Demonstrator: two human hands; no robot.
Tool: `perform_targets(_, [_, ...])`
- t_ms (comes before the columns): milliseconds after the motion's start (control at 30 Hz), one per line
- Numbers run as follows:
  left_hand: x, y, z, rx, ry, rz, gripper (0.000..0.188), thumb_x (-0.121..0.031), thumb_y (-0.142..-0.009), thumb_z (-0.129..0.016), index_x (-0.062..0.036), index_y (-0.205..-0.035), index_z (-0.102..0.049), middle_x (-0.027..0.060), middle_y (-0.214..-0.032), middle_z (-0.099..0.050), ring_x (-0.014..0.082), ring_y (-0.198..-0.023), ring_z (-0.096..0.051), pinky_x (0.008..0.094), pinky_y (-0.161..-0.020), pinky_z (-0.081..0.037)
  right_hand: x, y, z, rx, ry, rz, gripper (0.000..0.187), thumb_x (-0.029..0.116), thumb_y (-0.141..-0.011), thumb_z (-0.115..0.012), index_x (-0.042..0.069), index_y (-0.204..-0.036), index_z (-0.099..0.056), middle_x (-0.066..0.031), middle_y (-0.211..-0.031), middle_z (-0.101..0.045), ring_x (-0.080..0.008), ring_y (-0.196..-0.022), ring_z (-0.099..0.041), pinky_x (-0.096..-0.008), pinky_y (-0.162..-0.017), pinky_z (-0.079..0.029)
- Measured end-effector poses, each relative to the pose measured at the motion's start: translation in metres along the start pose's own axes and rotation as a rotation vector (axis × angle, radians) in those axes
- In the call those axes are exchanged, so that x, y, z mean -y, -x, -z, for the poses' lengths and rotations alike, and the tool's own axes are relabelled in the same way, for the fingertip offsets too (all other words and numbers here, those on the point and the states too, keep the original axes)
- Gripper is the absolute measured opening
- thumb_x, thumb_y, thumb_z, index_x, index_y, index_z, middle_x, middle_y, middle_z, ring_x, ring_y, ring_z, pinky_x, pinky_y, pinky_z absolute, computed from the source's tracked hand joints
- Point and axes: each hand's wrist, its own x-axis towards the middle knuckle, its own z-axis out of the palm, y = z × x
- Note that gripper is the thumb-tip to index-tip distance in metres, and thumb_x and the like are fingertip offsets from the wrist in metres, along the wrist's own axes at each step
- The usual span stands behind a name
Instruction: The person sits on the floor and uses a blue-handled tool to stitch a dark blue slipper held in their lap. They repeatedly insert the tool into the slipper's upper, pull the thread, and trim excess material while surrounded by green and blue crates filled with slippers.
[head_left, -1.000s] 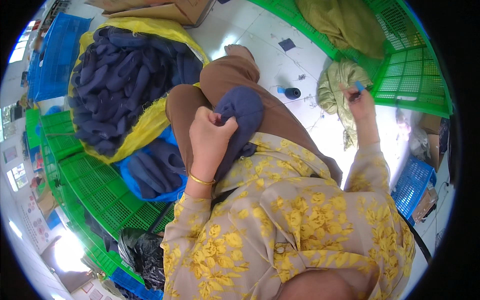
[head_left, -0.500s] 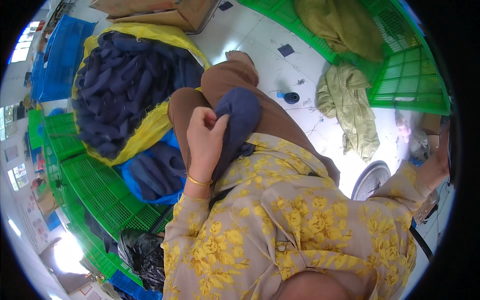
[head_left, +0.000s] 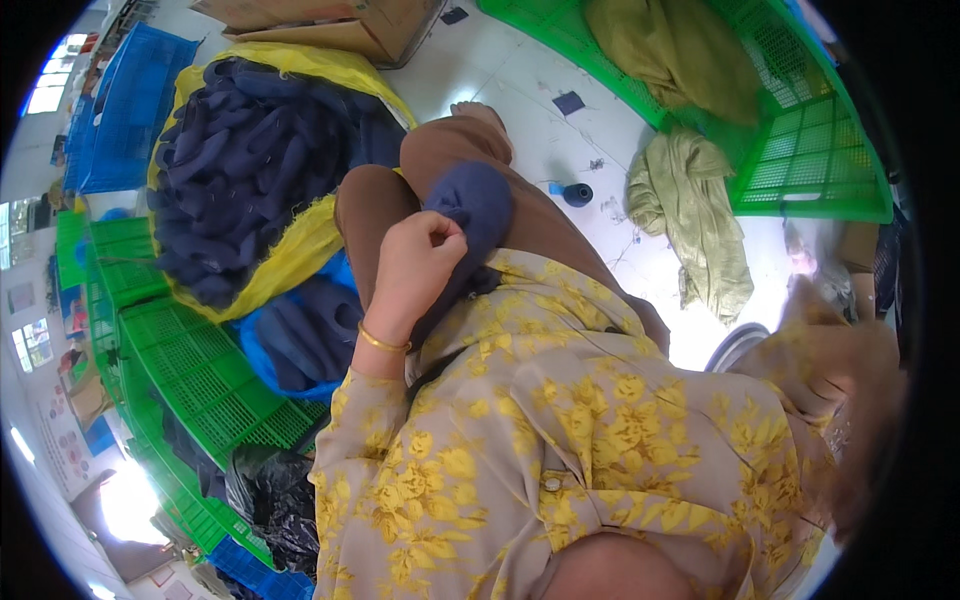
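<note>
While pinching navy knit piece in left hand at inner edge of right thigh, swings blurred right hand lower, leaving piece anchored; cannot tell right grip.

Can count one dark-blue cone of thread, two small flat dark squares, one soft navy fabric piece at the left hand, one yellow woven-plastic sack, one brown cardboard box, one thin gold bangle and one shiny black plastic bag. Cannot count the overlapping navy pieces heaped in the sack.
</note>
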Motion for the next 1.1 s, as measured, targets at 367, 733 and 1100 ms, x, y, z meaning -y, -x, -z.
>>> perform_targets(367, [0.004,0.035,0.02,0.151,0.567,0.114,0.006,-0.006,-0.091,-0.063,0.0,-0.09,-0.063,0.0078,-0.113,-0.064,0.0107,-0.102,-0.057,0.0225,-0.09,-0.041,-0.269,-0.01,-0.058,0.049,0.712,-0.556,0.035,-0.002,-0.075,-0.056,0.013,-0.106,-0.065,-0.0103,-0.093,-0.064,-0.03,-0.089,-0.063,-0.0381,-0.077,-0.049])
perform_targets(733, [-0.001,0.033,0.01,0.098,0.423,0.072,0.005,-0.005,-0.092,-0.06,0.0001,-0.093,-0.062,-0.0015,-0.085,-0.062,0.0049,-0.08,-0.055,0.0189,-0.075,-0.045,-0.276,-0.008,-0.052,0.002,0.611,-0.598,0.014,0.007,-0.084,-0.058,0.007,-0.097,-0.063,-0.0102,-0.087,-0.062,-0.0292,-0.082,-0.061,-0.038,-0.073,-0.047])
perform_targets(1100, [0.008,0.029,-0.011,-0.011,0.284,-0.009,0.007,-0.006,-0.094,-0.058,0.0008,-0.094,-0.06,0.0031,-0.092,-0.066,0.0043,-0.069,-0.051,0.019,-0.063,-0.043,-0.293,-0.009,-0.062,-0.522,0.312,-0.395,0.011,0.013,-0.09,-0.061,0.006,-0.097,-0.063,-0.0085,-0.085,-0.064,-0.0188,-0.062,-0.055,-0.0283,-0.057,-0.044])
